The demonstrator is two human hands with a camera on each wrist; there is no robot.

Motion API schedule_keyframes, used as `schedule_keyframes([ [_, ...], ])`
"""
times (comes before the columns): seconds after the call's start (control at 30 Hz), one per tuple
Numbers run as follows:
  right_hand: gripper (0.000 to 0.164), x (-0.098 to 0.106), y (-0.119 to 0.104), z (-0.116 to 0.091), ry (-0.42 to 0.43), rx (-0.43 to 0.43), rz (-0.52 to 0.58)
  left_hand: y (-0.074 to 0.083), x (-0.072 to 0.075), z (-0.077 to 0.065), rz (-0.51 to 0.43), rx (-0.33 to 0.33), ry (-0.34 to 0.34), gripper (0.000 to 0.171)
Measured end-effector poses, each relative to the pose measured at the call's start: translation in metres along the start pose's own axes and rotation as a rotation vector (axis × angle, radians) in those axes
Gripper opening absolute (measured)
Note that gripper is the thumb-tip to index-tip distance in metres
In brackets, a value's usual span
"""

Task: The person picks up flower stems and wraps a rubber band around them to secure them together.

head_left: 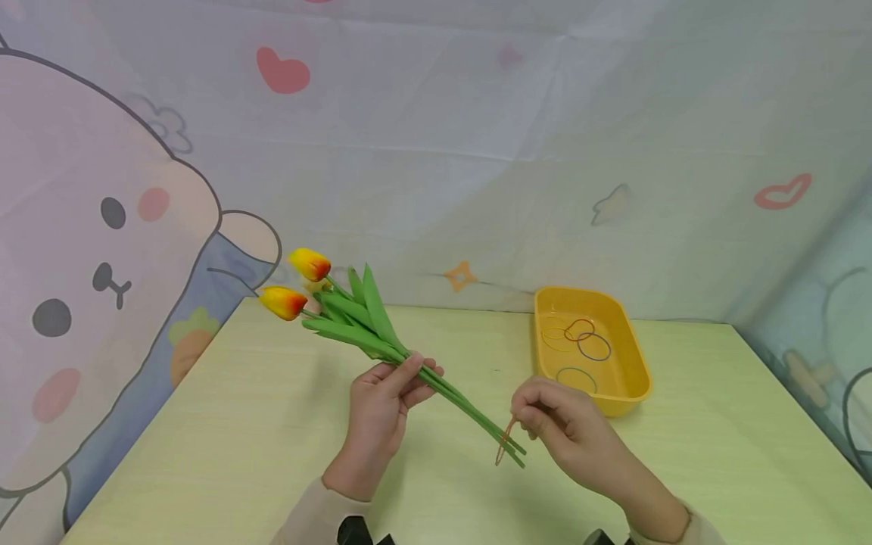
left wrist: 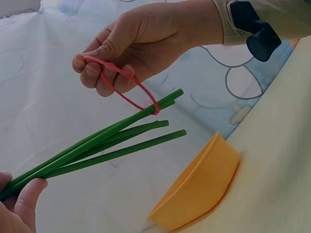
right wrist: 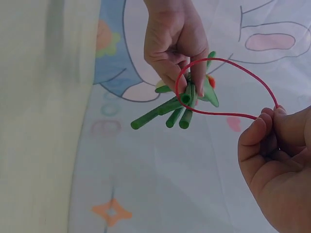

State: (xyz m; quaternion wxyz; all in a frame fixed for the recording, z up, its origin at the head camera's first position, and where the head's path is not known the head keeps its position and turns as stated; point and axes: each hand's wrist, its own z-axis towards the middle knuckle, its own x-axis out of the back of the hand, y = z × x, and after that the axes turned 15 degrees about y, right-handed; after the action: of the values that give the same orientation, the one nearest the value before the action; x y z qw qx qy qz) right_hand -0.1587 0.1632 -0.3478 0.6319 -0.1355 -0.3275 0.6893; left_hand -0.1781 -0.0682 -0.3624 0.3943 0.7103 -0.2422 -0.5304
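Observation:
My left hand (head_left: 381,409) grips a small bunch of artificial tulips (head_left: 361,312) by the stems, between thumb and fingers. The yellow-red blooms point to the upper left and the cut ends to the lower right. At those ends, my right hand (head_left: 571,430) pinches a red rubber band (right wrist: 233,62) between thumb and fingertips. In the left wrist view, the far side of the band hangs at the tip of the uppermost green stems (left wrist: 92,144), while lower stems lie outside it. Exactly how many stems the loop surrounds, I cannot tell.
A yellow plastic tray (head_left: 636,363) stands at the back right of the pale table (head_left: 225,446), just beyond my right hand. Several coloured rubber bands (head_left: 594,347) lie inside it. Behind the table hangs a printed cloth (head_left: 436,151) with hearts and a cartoon animal.

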Motion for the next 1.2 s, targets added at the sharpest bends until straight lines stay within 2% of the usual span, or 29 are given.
schedule_keyframes([
  [0.33,0.019,-0.009,0.003,0.010,-0.027,-0.032,-0.034,-0.010,-0.002,-0.004,0.102,-0.018,-0.042,0.007],
  [0.5,0.014,-0.015,0.006,0.017,-0.060,-0.067,-0.029,-0.013,-0.003,-0.007,0.135,-0.005,-0.064,0.007],
  [0.73,0.010,-0.024,0.010,0.023,-0.067,-0.124,-0.057,-0.017,-0.004,-0.011,0.221,-0.006,-0.127,0.018],
  [1.03,0.008,-0.031,0.017,0.028,-0.076,-0.233,-0.095,-0.026,-0.006,-0.017,0.292,0.006,-0.220,0.030],
  [1.2,0.009,-0.032,0.019,0.031,-0.062,-0.281,-0.097,-0.031,-0.008,-0.020,0.308,0.011,-0.245,0.031],
])
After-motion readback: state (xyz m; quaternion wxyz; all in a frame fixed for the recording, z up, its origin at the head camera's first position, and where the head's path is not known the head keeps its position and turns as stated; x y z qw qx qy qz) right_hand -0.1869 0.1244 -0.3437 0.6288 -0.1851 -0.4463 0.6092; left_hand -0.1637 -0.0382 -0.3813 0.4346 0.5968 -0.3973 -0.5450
